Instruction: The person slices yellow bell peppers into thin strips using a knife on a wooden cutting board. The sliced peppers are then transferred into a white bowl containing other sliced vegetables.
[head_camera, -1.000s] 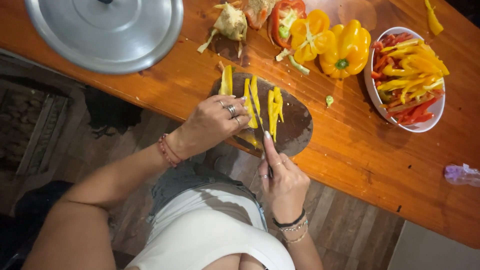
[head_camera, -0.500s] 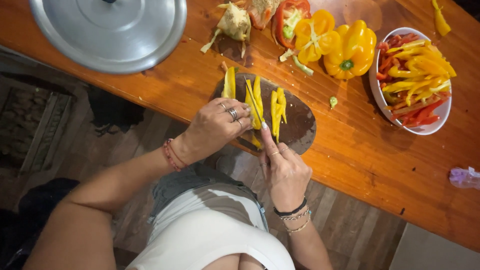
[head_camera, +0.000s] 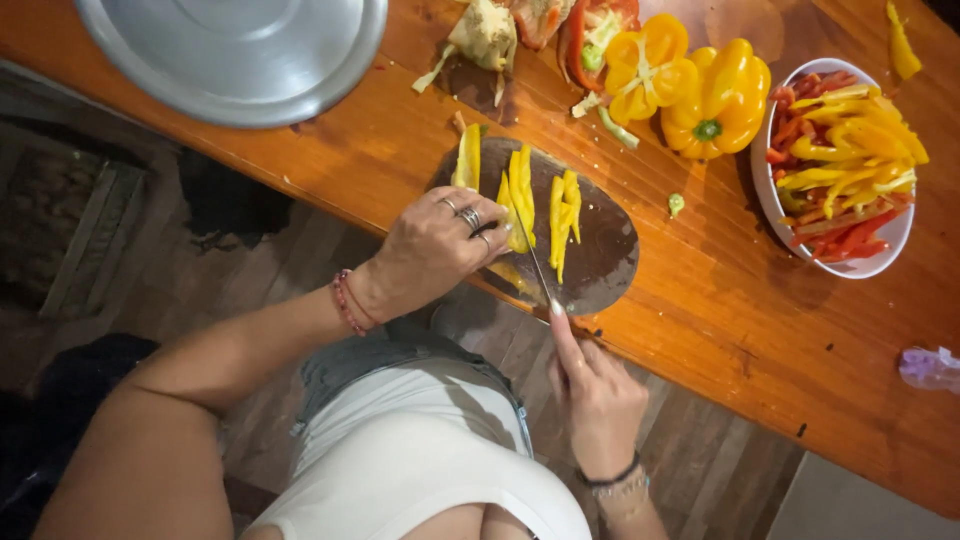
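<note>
- Left hand (head_camera: 435, 250) pins yellow pepper strips (head_camera: 520, 200) on the dark cutting board (head_camera: 600, 250).
- Right hand (head_camera: 597, 390), at the board's near edge, grips a knife (head_camera: 535, 262), blade across the strips.

No boxes, labels, signs or screens show here. The only thing like a wrapper is a small crinkled purple scrap (head_camera: 930, 367) — maybe plastic, too blurry to tell. It lies at the right edge of the brown wooden table (head_camera: 700, 330), by itself, well away from the food.
</note>
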